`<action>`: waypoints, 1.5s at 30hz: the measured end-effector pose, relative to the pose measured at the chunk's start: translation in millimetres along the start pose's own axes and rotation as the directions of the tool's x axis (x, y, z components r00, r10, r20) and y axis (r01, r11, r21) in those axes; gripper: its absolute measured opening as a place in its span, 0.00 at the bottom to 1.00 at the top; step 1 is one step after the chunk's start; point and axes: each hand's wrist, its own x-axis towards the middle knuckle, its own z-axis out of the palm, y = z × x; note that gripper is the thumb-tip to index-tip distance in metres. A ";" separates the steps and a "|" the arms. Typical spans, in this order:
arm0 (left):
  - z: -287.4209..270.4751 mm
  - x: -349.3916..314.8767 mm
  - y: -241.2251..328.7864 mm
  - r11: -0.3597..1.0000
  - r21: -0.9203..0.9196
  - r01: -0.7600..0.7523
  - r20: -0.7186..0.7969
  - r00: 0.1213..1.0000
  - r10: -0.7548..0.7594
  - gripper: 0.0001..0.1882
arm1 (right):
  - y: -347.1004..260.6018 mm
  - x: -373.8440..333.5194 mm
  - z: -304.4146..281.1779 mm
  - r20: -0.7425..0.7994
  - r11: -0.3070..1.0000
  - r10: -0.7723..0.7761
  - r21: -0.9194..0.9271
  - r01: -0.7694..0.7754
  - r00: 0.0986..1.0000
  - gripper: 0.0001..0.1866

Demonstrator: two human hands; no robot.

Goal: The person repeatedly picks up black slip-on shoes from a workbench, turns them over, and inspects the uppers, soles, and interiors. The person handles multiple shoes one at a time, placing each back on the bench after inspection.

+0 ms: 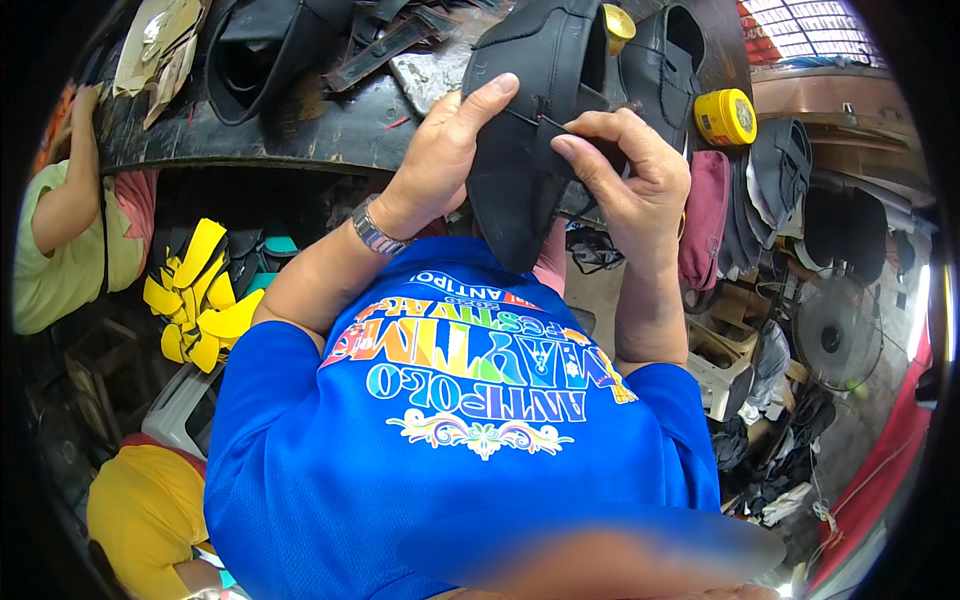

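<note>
A black leather shoe upper (525, 75) is held up over the table's near edge, its narrower end pointing down toward me. My left hand (445, 150), with a metal watch at the wrist, grips it from the left, the thumb lying on the leather. On the other side, my right hand (640, 170) pinches a thin black strip at the upper's right edge between thumb and forefinger. How the strip joins the leather is too small to tell. Behind my right hand stands another black shoe (660, 65).
The dark worktable (270, 140) carries a black shoe upper (262, 55), dark strips (385, 55) and a yellow tub (725, 117). Yellow cut pieces (205, 300) are heaped at left. A maroon upper (705, 220) and a fan (838, 330) stand right. Two people (80, 220) (150, 510) are at left.
</note>
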 end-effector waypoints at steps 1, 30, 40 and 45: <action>1.2 -0.7 -0.7 1.000 -0.012 -0.022 0.015 1.000 0.022 0.20 | 0.1 0.1 2.1 0.001 1.000 0.013 -0.004 -0.013 1.000 0.07; -61.0 -11.1 11.0 0.115 0.993 -0.029 -0.026 0.890 0.455 0.21 | 20.2 -6.7 27.1 0.105 0.868 0.218 0.433 -0.242 0.970 0.05; -27.5 -25.4 21.0 0.883 0.457 -0.111 0.095 0.993 0.076 0.11 | 17.8 -3.9 25.5 0.154 0.929 0.114 0.334 -0.160 0.982 0.04; -30.5 -25.3 18.3 0.948 0.317 -0.037 0.091 0.996 0.008 0.09 | 18.3 -5.1 25.3 0.158 0.941 0.098 0.308 -0.143 0.983 0.04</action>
